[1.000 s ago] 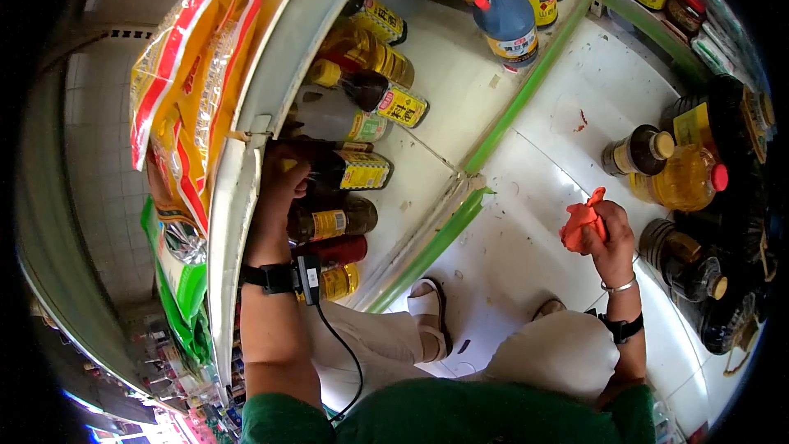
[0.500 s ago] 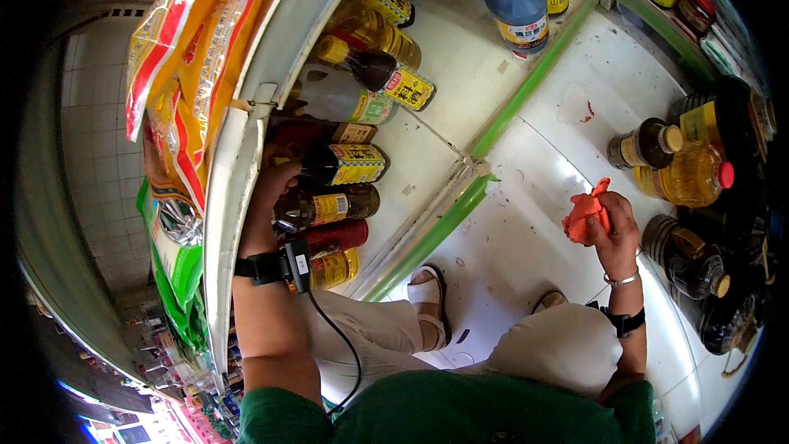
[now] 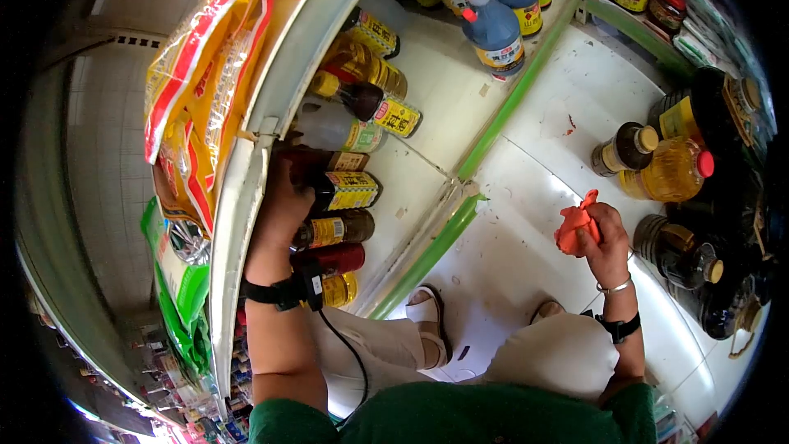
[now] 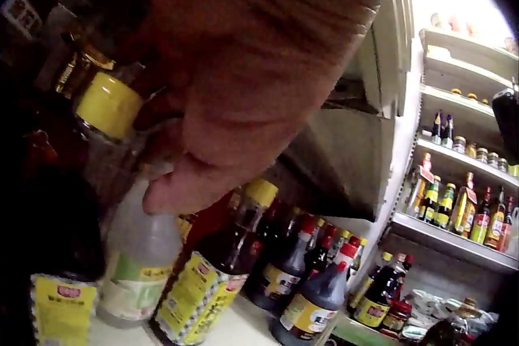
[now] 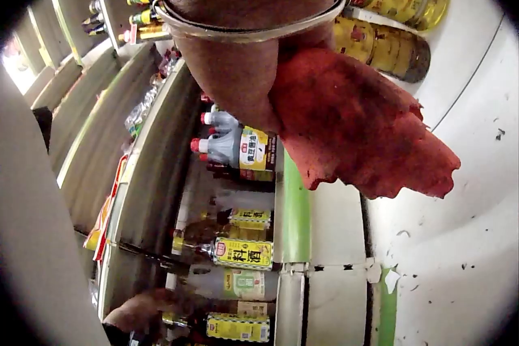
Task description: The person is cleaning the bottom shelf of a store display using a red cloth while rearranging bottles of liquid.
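My left hand [image 3: 283, 210] reaches in among the bottles lined up on the left shelf, its fingers close to the neck end of a dark bottle with a yellow label [image 3: 355, 189]. In the left wrist view the thumb of this hand [image 4: 243, 94] lies in front of the upper part of a clear bottle [image 4: 138, 269], and a yellow cap [image 4: 109, 107] is beside the fingers; whether they grip anything is hidden. Over the floor, my right hand [image 3: 606, 242] holds a crumpled red cloth [image 3: 576, 226], which hangs from the fingers in the right wrist view [image 5: 365, 131].
Orange packets [image 3: 197, 90] fill the upper shelf, whose metal edge [image 3: 230, 255] runs beside the left forearm. Blue-grey bottles [image 3: 497, 37] stand farther along the green-edged lower shelf [image 3: 526, 82]. Oil bottles [image 3: 670, 171] and dark jugs [image 3: 678, 251] are on the right, on white floor tiles.
My left hand has shifted back from the dark bottle's neck toward the shelf's inside; that bottle lies slightly nearer the brown-labelled one than half a second ago. The right hand keeps the cloth.
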A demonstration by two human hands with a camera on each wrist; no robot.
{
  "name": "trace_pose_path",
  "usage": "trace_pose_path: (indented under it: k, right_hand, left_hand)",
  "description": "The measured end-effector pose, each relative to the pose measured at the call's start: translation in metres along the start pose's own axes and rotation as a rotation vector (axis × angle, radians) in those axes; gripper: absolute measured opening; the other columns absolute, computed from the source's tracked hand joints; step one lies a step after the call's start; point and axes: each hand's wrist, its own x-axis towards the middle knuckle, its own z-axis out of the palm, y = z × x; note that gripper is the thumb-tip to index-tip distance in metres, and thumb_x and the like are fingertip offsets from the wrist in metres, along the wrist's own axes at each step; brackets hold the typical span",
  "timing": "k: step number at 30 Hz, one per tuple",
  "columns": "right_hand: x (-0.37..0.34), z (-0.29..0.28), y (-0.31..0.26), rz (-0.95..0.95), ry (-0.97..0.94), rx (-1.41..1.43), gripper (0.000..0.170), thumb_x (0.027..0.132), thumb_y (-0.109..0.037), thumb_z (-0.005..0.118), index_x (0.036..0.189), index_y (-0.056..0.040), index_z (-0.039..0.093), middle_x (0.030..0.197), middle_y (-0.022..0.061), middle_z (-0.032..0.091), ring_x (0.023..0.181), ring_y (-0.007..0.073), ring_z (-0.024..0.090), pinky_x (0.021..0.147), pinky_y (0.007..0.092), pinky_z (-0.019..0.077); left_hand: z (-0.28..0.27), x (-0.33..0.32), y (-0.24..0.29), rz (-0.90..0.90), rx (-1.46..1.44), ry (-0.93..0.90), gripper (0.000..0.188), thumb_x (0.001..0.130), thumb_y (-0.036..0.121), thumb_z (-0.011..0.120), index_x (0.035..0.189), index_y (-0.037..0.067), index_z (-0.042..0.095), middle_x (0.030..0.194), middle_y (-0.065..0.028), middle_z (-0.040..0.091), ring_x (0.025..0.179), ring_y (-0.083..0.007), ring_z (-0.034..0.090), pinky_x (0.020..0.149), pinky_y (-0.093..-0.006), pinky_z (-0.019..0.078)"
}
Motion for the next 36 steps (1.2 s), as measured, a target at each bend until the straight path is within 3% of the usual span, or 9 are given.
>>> trace_pose_path:
  k: [4,6,7,12,14,18,23,25,36]
  right_hand:
    - [-0.001,-0.003,-0.003,-0.023,0.018,0.017,0.037,0.072,0.001,0.064,0.108,-0.0022,0.057,0.109,0.0175,0.058,0.098,0.0333,0.060,0.084,0.0368,0.0498]
    - [-0.003,-0.004,-0.003,-0.009,0.005,-0.016,0.038,0.071,0.002,0.064,0.108,-0.0028,0.057,0.109,0.0173,0.058,0.098,0.0337,0.060,0.084,0.0374,0.0495]
    - [-0.004,-0.004,-0.004,-0.009,0.015,-0.019,0.038,0.071,0.002,0.064,0.108,-0.0028,0.057,0.109,0.0173,0.058,0.098,0.0337,0.060,0.084,0.0374,0.0495]
    - [-0.006,-0.008,-0.004,-0.021,0.031,0.034,0.038,0.070,0.002,0.065,0.107,-0.0035,0.056,0.107,0.0166,0.058,0.098,0.0334,0.059,0.086,0.0377,0.0488]
    - [-0.008,-0.009,-0.002,-0.044,0.057,0.025,0.039,0.070,0.002,0.066,0.107,-0.0032,0.056,0.106,0.0167,0.058,0.098,0.0338,0.059,0.086,0.0377,0.0485]
    - [-0.006,-0.011,0.001,-0.037,0.055,0.017,0.037,0.071,0.001,0.067,0.106,-0.0024,0.056,0.106,0.0178,0.058,0.098,0.0346,0.059,0.086,0.0383,0.0483]
    - [-0.004,-0.011,0.002,-0.045,0.030,-0.017,0.035,0.072,-0.003,0.066,0.106,-0.0025,0.057,0.107,0.0182,0.057,0.099,0.0352,0.059,0.087,0.0377,0.0483]
    - [-0.004,-0.009,0.006,-0.041,0.026,-0.027,0.035,0.072,-0.004,0.066,0.106,-0.0027,0.057,0.108,0.0182,0.057,0.100,0.0353,0.058,0.087,0.0377,0.0484]
    - [-0.003,-0.005,0.004,-0.052,0.044,-0.004,0.035,0.073,-0.005,0.068,0.106,-0.0036,0.058,0.107,0.0172,0.058,0.100,0.0348,0.059,0.084,0.0373,0.0494]
  left_hand:
    - [0.016,0.011,0.017,0.171,-0.015,0.143,0.047,0.074,0.015,0.068,0.116,0.001,0.053,0.114,-0.0205,0.057,0.103,-0.0335,0.058,0.089,-0.0400,0.0456]
    - [0.030,0.029,0.027,-0.033,-0.417,0.147,0.049,0.076,0.020,0.068,0.119,0.003,0.053,0.110,-0.0201,0.060,0.098,-0.0333,0.060,0.085,-0.0403,0.0475]
    - [0.032,0.036,0.035,-0.026,-0.541,0.141,0.057,0.083,0.023,0.066,0.132,0.004,0.043,0.110,-0.0153,0.060,0.097,-0.0218,0.059,0.083,-0.0338,0.0464]
    - [0.054,0.097,0.043,-0.075,-0.636,0.239,0.064,0.078,0.022,0.071,0.131,0.001,0.042,0.112,-0.0155,0.059,0.097,-0.0235,0.058,0.084,-0.0328,0.0460]
    - [0.041,0.097,0.069,-0.073,-0.627,0.371,0.066,0.073,0.026,0.075,0.126,-0.002,0.048,0.127,-0.0203,0.052,0.113,-0.0341,0.053,0.096,-0.0384,0.0401]
    - [0.084,0.129,0.033,-0.044,-0.736,0.382,0.068,0.072,0.024,0.077,0.128,-0.002,0.047,0.130,-0.0201,0.050,0.119,-0.0343,0.048,0.101,-0.0370,0.0362]
    - [0.047,0.071,0.048,0.067,-0.446,0.395,0.055,0.076,0.019,0.073,0.122,-0.001,0.051,0.110,-0.0133,0.061,0.098,-0.0263,0.059,0.084,-0.0342,0.0463]
    - [0.039,0.057,0.047,-0.036,-0.767,0.205,0.052,0.076,0.017,0.072,0.120,-0.001,0.052,0.105,-0.0120,0.062,0.094,-0.0259,0.059,0.084,-0.0344,0.0457]
    - [0.044,0.020,0.012,-0.046,-0.713,0.239,0.038,0.071,0.015,0.074,0.102,0.000,0.058,0.091,-0.0125,0.064,0.084,-0.0257,0.061,0.076,-0.0351,0.0477]
